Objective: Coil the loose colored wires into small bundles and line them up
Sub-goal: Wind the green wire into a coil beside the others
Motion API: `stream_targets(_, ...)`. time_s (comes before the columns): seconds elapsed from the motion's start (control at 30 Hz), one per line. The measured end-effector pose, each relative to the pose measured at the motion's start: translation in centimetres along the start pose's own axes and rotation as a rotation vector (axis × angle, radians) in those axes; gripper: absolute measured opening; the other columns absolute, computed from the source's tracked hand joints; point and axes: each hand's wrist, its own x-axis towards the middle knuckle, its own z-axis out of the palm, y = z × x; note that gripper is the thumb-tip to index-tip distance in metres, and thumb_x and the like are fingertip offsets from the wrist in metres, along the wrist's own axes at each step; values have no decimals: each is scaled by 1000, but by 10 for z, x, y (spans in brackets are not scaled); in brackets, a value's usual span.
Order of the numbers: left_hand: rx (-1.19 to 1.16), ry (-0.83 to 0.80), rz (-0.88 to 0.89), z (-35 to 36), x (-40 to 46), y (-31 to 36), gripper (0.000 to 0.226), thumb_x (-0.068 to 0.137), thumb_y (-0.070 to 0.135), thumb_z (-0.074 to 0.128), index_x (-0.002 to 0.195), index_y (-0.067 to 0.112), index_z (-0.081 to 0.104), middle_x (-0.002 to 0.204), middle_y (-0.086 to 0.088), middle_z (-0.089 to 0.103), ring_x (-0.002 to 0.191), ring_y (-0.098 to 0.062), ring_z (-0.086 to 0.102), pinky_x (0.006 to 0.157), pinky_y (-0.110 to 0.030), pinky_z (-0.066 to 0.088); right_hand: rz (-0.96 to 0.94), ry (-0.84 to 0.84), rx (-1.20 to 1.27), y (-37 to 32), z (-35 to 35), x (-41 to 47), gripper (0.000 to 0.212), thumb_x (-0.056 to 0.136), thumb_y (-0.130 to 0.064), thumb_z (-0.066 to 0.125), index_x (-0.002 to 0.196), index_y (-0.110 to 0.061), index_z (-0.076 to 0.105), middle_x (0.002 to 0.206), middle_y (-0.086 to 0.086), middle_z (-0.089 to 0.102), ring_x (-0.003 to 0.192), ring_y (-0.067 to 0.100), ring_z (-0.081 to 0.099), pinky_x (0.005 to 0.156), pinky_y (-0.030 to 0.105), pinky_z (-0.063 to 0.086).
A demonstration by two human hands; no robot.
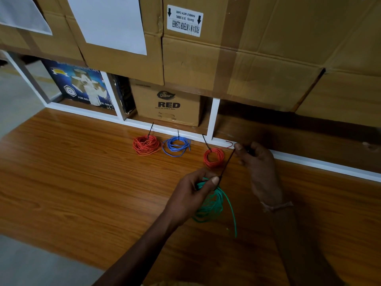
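- The green wire coil point(210, 205) is the bundle in hand: it hangs near the middle of the scene, just above the wooden tabletop point(82, 182), with its loops drooping toward you and one loose green tail curving down and to the right.
- Your left hand point(193, 195) pinches the top of that coil, thumb and fingers curled round the gathered loops. That looks like the sensible place, since it keeps the turns from springing apart while the tie goes on.
- A black cable tie point(226, 164) runs from that pinch point up and to the right, its long axis slanting toward the far right. It appears taut between your two hands, so I judge you are cinching it.
- Your right hand point(257, 162) is closed on the far end of the tie, fingers curled over it, well apart from the left hand. Pulling away from the coil is what would tighten the loop.
- Just beyond the tie lies the small red coil point(213, 157), flat on the table, its own tie tail pointing to the far left.
- Farther left sit the blue coil point(176, 146) and the larger red coil point(146, 145), almost touching, each with a tie tail standing up toward the shelf.
- The three finished coils form a rough row along the white shelf edge point(309, 159), so the green one probably belongs in line with them.
- Behind, cardboard boxes point(206, 58) fill the shelving.
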Motion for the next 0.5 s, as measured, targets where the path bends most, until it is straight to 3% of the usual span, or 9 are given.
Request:
stream_targets(0.13,-58,-16,3,3,0,7,26,104,32,66,93,8,68,91,-17,67,83,-8,60,75,-24,47,-45,-51,-41,0,2,3,2,96,-12,69,96,-12,71,85,3,70,77,8,65,68,18,51)
stream_targets(0.33,-87,37,-68,6,11,4,22,99,25,74,83,12,66,71,9,63,70,-3,60,67,-23,45,-67,31,-33,5,15,5,9,99,-7,64,92,-13,68,84,3,69,70,1,68,66,17,55)
stream_targets(0.43,-69,50,-107,8,11,-4,21,98,21,75,83,8,67,71,5,66,70,-4,61,67,-24,45,-7,107,92,9,18,14,15,103,-10,58,90,-12,63,90,14,68,73,18,72,70,38,61)
stream_targets(0.5,-84,59,-136,10,9,-9,21,97,20,76,84,5,68,77,-9,70,71,-6,63,67,-24,47,53,138,152,11,20,21,13,105,-11,55,93,-7,60,88,18,65,70,22,69,67,44,61)
